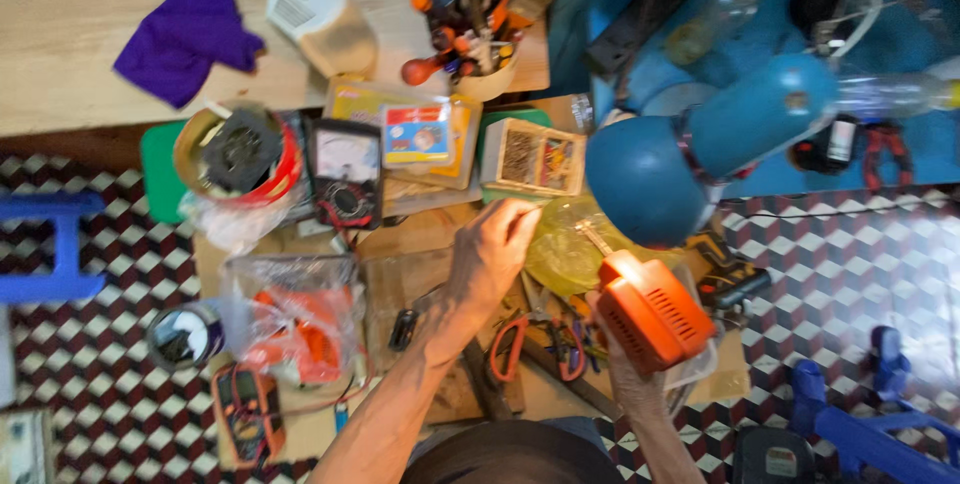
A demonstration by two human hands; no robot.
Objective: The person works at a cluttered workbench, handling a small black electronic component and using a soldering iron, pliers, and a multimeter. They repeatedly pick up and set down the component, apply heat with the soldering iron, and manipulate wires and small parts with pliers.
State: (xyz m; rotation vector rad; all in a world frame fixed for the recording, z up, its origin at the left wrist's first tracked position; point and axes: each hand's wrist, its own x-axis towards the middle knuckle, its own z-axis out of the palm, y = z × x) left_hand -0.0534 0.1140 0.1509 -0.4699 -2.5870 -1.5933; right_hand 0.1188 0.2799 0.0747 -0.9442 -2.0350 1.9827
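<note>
The orange drill [648, 309] seemingly hides most of the right hand [625, 364].

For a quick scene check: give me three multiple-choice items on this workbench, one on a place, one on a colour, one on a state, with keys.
1. Where does the purple cloth lie?
A. on the light wooden tabletop, upper left
B. on the tiled floor
C. over the blue lamp

2. What colour is the power tool in the right hand?
A. green
B. orange
C. white

3. How is the left hand set?
A. flat and open on the floor
B. wrapped round a bottle
C. fingertips pinched together near the yellowish plastic bag

Key: 1 A, the cloth sits on bare wood; 2 B, its vented body is orange; 3 C, thumb and fingers meet at the bag's edge.
</note>
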